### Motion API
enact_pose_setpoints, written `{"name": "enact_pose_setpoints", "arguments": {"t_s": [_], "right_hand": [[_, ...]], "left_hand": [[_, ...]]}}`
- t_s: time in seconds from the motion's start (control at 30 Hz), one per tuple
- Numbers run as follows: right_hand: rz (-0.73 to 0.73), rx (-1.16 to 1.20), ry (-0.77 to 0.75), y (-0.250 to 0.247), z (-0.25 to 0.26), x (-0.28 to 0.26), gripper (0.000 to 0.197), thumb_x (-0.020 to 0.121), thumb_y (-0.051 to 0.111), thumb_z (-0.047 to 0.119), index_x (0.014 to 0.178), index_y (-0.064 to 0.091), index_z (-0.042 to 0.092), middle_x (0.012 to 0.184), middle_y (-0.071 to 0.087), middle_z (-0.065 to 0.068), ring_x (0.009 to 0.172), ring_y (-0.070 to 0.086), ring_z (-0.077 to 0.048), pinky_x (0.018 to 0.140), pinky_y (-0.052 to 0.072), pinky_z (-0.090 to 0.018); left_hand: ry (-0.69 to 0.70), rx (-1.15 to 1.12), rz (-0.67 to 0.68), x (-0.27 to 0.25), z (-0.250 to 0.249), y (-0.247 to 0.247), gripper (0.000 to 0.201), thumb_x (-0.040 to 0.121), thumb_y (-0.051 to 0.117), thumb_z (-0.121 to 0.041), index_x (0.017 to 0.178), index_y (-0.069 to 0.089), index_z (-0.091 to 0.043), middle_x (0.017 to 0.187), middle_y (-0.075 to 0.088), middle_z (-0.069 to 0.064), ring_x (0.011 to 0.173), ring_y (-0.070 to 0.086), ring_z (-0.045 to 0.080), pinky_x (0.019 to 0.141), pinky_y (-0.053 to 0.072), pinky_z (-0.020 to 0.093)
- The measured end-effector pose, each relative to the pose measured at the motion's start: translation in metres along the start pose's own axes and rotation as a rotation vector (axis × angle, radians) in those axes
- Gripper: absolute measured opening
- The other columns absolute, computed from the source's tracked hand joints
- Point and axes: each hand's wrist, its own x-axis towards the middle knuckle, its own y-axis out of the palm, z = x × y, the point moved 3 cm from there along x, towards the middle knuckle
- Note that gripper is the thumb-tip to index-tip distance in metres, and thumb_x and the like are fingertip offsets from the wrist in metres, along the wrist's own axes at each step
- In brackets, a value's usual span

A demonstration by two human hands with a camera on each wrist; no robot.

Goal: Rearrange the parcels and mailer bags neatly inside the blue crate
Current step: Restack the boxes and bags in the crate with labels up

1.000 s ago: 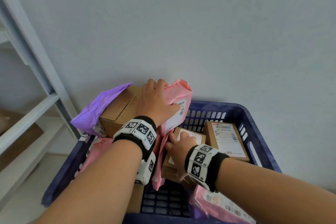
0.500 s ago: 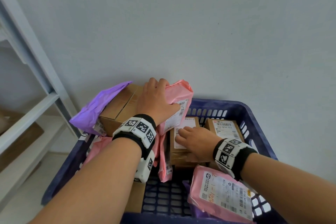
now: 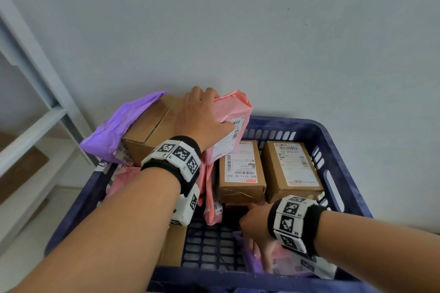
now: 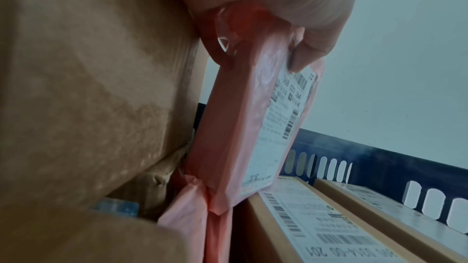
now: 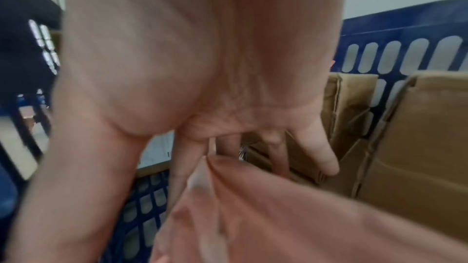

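Observation:
The blue crate (image 3: 338, 150) stands against a wall. My left hand (image 3: 202, 114) grips the top of an upright pink mailer (image 3: 234, 107), thumb on its label, holding it against a large cardboard box (image 3: 152, 126); the left wrist view shows the mailer (image 4: 235, 127) beside that box (image 4: 88, 87). A purple mailer (image 3: 116, 131) sticks out left of the box. Two small labelled boxes (image 3: 241, 169) (image 3: 292, 166) lie side by side at the crate's back right. My right hand (image 3: 257, 228) reaches down at the front right and pinches a flat pink mailer (image 3: 285, 264), seen bunched at the fingers (image 5: 303, 217).
A white shelf frame (image 3: 31, 126) stands to the left of the crate. Another pink mailer (image 3: 123, 178) lies under the large box, and a flat cardboard piece (image 3: 176, 245) sits under my left forearm. Bare grid floor (image 3: 209, 245) shows at the crate's front middle.
My right hand pushed a small box back beside the other one, then drew back to the crate's front and took hold of the flat pink mailer. My left hand has stayed put.

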Motion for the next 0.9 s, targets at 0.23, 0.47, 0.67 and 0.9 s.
{"name": "enact_pose_setpoints", "arguments": {"t_s": [0.23, 0.47, 0.67, 0.9], "right_hand": [[-0.112, 0.199, 0.147, 0.001, -0.022, -0.015, 0.093, 0.060, 0.085, 0.048, 0.140, 0.042, 0.024, 0.136, 0.046, -0.010, 0.120, 0.050, -0.035, 0.100, 0.046, -0.046], [-0.126, -0.025, 0.180, 0.008, -0.002, -0.005, 0.089, 0.070, 0.083, 0.033, 0.141, 0.033, 0.009, 0.132, 0.047, -0.016, 0.111, 0.057, -0.036, 0.080, 0.048, -0.040], [-0.080, 0.137, 0.214, 0.002, -0.020, -0.022, 0.068, 0.082, 0.071, 0.036, 0.140, 0.043, 0.014, 0.134, 0.055, -0.012, 0.122, 0.053, -0.034, 0.102, 0.045, -0.042], [-0.827, 0.627, 0.332, -0.075, -0.059, -0.097, 0.019, 0.086, 0.060, 0.033, 0.086, 0.066, 0.015, 0.079, 0.070, 0.004, 0.069, 0.064, -0.014, 0.061, 0.049, -0.020]], "left_hand": [[0.009, 0.006, -0.005, 0.000, 0.001, 0.000, 0.057, 0.072, 0.071, -0.044, 0.119, 0.047, -0.023, 0.112, 0.045, 0.000, 0.096, 0.041, 0.014, 0.075, 0.033, 0.027], [0.011, 0.010, -0.020, -0.001, 0.000, 0.000, 0.056, 0.071, 0.071, -0.044, 0.118, 0.048, -0.024, 0.111, 0.046, 0.000, 0.095, 0.040, 0.014, 0.074, 0.033, 0.027], [0.013, -0.017, -0.029, -0.001, 0.000, -0.007, 0.056, 0.070, 0.071, -0.045, 0.116, 0.047, -0.026, 0.109, 0.045, -0.001, 0.101, 0.047, 0.017, 0.077, 0.038, 0.028], [-0.034, -0.137, -0.159, 0.005, -0.005, -0.042, 0.057, 0.067, 0.069, -0.048, 0.114, 0.046, -0.024, 0.108, 0.047, 0.000, 0.098, 0.052, 0.022, 0.084, 0.049, 0.041]]}}
